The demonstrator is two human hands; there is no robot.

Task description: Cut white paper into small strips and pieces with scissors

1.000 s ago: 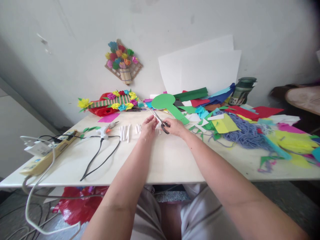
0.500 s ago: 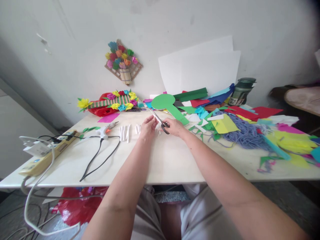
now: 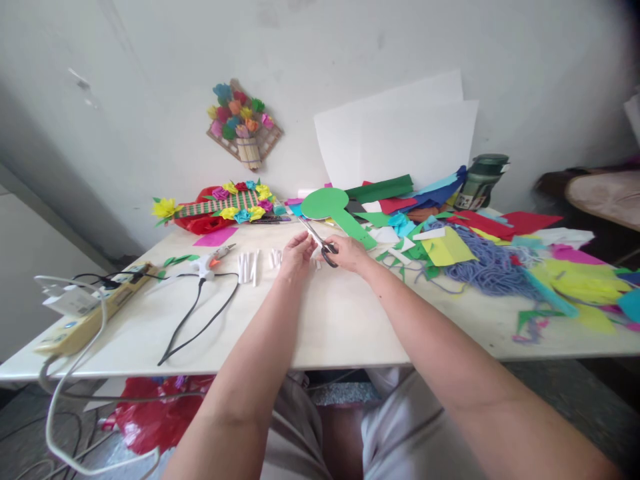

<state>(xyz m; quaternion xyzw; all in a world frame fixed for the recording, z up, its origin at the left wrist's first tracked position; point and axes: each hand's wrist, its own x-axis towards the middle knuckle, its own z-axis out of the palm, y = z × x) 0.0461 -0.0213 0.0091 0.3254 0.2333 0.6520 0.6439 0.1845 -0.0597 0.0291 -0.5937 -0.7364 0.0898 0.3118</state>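
My right hand (image 3: 349, 254) is closed around the black handles of a pair of scissors (image 3: 314, 235), whose blades point away and to the left. Close beside the blades, my left hand (image 3: 296, 257) pinches a small white piece that the fingers mostly cover. Short white rolled sticks (image 3: 249, 268) lie in a row left of my left hand, with a few more partly hidden behind that wrist. Just beyond both hands rests a green paper cutout (image 3: 325, 203) with a round head and a long strip.
At the left are a hot glue gun (image 3: 206, 265) with a looping cord and a power strip (image 3: 95, 313). Purple yarn (image 3: 493, 267) and coloured paper scraps cover the right side. A dark green bottle (image 3: 483, 182) and a flower-trimmed craft (image 3: 220, 207) stand at the back.
The whole view has shifted slightly. My hands, the scissors and the white piece keep nearly the same pose.
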